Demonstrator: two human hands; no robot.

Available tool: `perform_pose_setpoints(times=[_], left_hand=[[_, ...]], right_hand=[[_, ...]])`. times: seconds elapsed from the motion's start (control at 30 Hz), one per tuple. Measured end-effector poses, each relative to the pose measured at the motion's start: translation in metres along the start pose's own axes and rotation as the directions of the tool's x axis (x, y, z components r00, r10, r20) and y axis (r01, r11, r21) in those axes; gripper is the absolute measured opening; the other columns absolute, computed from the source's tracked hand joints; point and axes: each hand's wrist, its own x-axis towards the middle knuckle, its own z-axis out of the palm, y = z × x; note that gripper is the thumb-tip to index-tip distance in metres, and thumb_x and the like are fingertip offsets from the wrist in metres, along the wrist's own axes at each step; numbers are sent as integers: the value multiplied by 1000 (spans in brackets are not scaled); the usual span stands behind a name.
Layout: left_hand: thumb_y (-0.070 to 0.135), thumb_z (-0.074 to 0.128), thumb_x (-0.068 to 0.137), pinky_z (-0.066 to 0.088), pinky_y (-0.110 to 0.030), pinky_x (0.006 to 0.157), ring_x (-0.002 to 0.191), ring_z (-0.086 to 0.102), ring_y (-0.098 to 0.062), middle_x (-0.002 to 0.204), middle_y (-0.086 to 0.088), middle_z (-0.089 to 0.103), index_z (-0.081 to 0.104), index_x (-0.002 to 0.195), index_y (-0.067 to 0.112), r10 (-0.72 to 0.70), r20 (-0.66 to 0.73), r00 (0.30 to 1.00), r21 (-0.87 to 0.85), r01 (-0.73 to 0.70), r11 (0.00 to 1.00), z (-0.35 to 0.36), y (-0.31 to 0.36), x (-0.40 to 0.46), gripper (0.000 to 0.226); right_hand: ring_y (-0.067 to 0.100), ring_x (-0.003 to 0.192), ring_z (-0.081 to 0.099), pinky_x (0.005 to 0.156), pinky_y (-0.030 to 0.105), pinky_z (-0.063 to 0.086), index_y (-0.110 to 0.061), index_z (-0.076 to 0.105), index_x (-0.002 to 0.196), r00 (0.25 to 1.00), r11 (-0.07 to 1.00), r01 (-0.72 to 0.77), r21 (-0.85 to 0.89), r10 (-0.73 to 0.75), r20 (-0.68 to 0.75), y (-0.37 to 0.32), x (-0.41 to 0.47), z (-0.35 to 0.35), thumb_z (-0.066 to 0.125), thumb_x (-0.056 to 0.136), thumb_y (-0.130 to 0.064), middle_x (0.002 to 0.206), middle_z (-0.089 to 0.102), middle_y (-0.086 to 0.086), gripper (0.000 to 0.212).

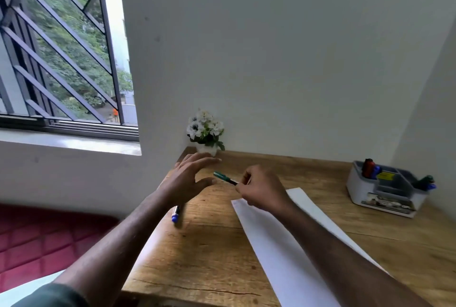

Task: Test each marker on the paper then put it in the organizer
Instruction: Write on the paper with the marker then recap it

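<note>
Paper (283,252) nearest on tabletop (209,245), blue marker (175,215) by left edge; beyond, right hand (261,189) pinches green marker (225,178) aloft, left hand (188,178) splayed, holding nothing, likely reaching its cap, a fumble risks dropping it; organizer (387,189) far right.

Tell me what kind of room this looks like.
Probably a home study corner: a wooden desk against white walls, a desk organizer holding markers, a small potted flower, and a barred window.
</note>
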Motion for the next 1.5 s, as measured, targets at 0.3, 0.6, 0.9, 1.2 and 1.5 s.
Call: perform_pose_setpoints(times=[0.3,0.6,0.9,1.2,1.5], left_hand=[[20,67,94,42,-13,63,71,59,1,77,20,63,71,93,26,181,50,982,-204,-168,965,21,66,22,7],[16,52,103,40,-36,59,63,47,-23,70,-4,56,65,82,16,261,236,936,-518,-105,849,26,117,28,24],[28,43,106,31,-20,55,58,29,-8,65,3,35,56,79,14,307,555,773,-800,396,450,16,128,32,33],[28,43,105,47,-32,55,60,52,-9,75,5,58,55,90,17,288,81,954,-119,-278,953,32,133,33,22],[16,47,105,32,-23,54,56,36,-8,63,3,43,52,71,11,253,300,920,-538,-55,841,26,117,34,35]], right_hand=[[15,50,54,48,26,45,-5,72,84,998,552,-25,834,67,-14,56,-13,-51,70,90,-1,65,61,11,7],[13,44,42,42,23,30,-13,57,75,998,494,-56,867,25,50,54,-18,-47,62,98,-33,65,55,16,31],[13,43,25,45,27,19,-13,52,66,991,464,37,885,-134,29,56,-17,-69,56,102,-25,50,36,3,38],[12,40,23,44,23,20,-10,50,70,1000,469,21,883,-17,-14,58,-8,-71,56,102,-23,49,39,3,35],[9,33,23,39,20,21,-18,44,61,979,352,-84,932,205,10,71,8,-72,60,99,-22,43,32,-2,41]])
